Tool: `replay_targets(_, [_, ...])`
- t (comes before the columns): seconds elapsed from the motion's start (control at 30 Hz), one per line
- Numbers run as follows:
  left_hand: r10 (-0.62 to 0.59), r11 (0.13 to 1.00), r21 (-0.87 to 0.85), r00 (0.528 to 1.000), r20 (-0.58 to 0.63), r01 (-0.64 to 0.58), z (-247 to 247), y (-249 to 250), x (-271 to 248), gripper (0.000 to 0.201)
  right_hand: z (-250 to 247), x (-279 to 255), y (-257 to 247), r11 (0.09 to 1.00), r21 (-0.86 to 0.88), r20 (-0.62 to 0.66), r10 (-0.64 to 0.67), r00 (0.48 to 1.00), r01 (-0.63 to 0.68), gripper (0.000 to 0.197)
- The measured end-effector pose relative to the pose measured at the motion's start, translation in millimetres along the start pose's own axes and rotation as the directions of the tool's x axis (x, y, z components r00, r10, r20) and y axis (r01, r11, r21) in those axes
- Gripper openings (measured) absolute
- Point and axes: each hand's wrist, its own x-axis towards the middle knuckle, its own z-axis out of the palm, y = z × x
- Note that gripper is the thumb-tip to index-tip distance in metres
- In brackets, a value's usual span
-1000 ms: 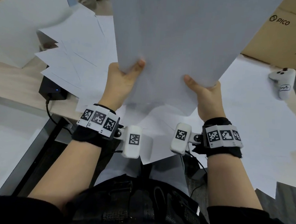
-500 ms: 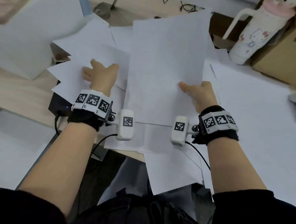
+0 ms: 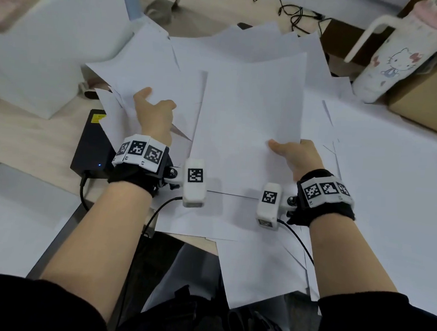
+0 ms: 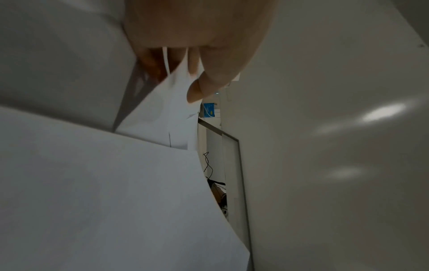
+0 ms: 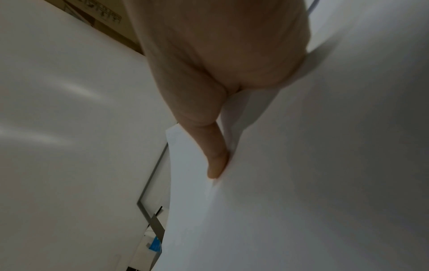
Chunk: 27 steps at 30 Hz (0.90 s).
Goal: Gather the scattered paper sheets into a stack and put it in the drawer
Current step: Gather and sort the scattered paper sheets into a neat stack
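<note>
Paper lay everywhere on the desk, thin white sheets overlapping at odd angles, and nearest the person a few loose sheets hung over the desk's front edge above their lap. Just beyond those, the right hand gripped the stack at its near right corner, thumb on top and fingers under; the wrist view showed the thumb pressed flat along the top sheet. The stack lay in the middle of the desk on other scattered paper, tilted a little off square. To its left, the left hand had hold of a bunch of sheets; from the wrist view the fingers seemed curled round several edges at once, though that view was dim and I could not count them.

Such paper would be light, limp and slippery sheet against sheet, so a one-corner grip would likely let the pile fan out or sag. A hold on two opposite edges, with the bundle tapped square, looked the safer way to lift it.

Farther back stood a white box, a pale cartoon bottle, a cardboard carton and some black cable. No drawer was in sight.
</note>
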Motion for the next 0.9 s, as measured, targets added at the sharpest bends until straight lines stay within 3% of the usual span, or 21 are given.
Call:
replay_targets(0.17, [0.054, 0.99, 0.112, 0.967, 0.251, -0.084, 4, -5, -13, 0.044, 0, -1, 0, 1.0, 0.01, -0.002, 0.013, 1.0, -0.013, 0.04])
replay_targets(0.33, [0.268, 0.937, 0.18, 0.946, 0.18, -0.3, 0, 2, -17, 0.046, -6, -4, -1, 0.999, 0.037, 0.001, 0.029, 1.0, -0.029, 0.054])
replay_targets(0.47, [0.412, 0.902, 0.104, 0.908, 0.074, -0.418, -16, 12, -20, 0.047, -20, -6, -3, 0.998, 0.057, -0.006, 0.017, 1.0, -0.016, 0.059])
replay_targets(0.57, [0.357, 0.925, 0.106, 0.93, 0.088, -0.365, -20, 0, -22, 0.041, -28, -12, -2, 0.999, 0.051, -0.026, -0.001, 1.0, 0.003, 0.059])
replay_targets(0.67, [0.239, 0.932, 0.212, 0.938, 0.251, -0.294, -13, -16, -29, 0.042, -33, -18, 4, 0.999, 0.037, -0.018, -0.008, 1.0, 0.008, 0.049])
replay_targets(0.73, [0.216, 0.922, 0.251, 0.93, 0.296, -0.294, -11, -20, -31, 0.044, -37, -22, 9, 0.999, 0.046, -0.02, -0.011, 1.0, 0.012, 0.045])
replay_targets(0.83, [0.307, 0.9, 0.257, 0.931, 0.199, -0.352, -16, -9, -37, 0.048, -43, -27, 12, 0.998, 0.066, -0.03, -0.009, 1.0, 0.011, 0.043])
replay_targets(0.9, [0.417, 0.863, 0.265, 0.902, 0.108, -0.431, -24, 5, -45, 0.05, -47, -33, 14, 0.997, 0.074, -0.017, -0.02, 1.0, 0.022, 0.031])
